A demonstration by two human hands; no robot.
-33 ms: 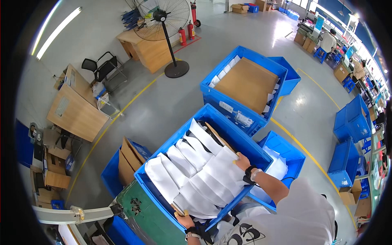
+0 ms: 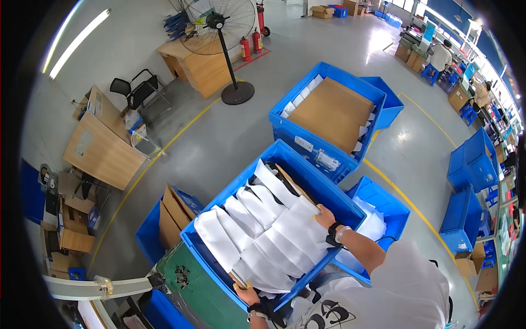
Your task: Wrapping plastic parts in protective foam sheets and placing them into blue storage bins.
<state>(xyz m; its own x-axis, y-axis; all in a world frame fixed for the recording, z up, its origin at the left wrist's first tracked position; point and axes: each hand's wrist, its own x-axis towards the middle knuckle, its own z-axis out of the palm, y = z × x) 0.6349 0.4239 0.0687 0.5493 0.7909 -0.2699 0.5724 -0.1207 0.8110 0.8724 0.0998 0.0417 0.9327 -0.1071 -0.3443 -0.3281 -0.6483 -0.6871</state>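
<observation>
A blue plastic crate (image 2: 193, 241) stands in front of me, filled with rows of white foam-wrapped pieces (image 2: 257, 236). A thin brown cardboard sheet (image 2: 293, 181) shows its edge along the far right side of the rows. At the crate's near end my left hand (image 2: 247, 294) has its fingers closed around a brown cardboard edge beside the white pieces. My right hand (image 2: 326, 217) reaches in at the right side, its fingers bent down at the end of the cardboard sheet. Yellow covers show on some fingertips. What lies beneath the white pieces is hidden.
Beyond stands another blue crate (image 2: 318, 164) topped with a cardboard sheet (image 2: 331, 112). A lower blue bin (image 2: 402, 214) with white wrapping is at the right; a bin with cardboard (image 2: 172, 219) at the left. A green table (image 2: 203, 290) adjoins. A standing fan (image 2: 237, 93) is farther off.
</observation>
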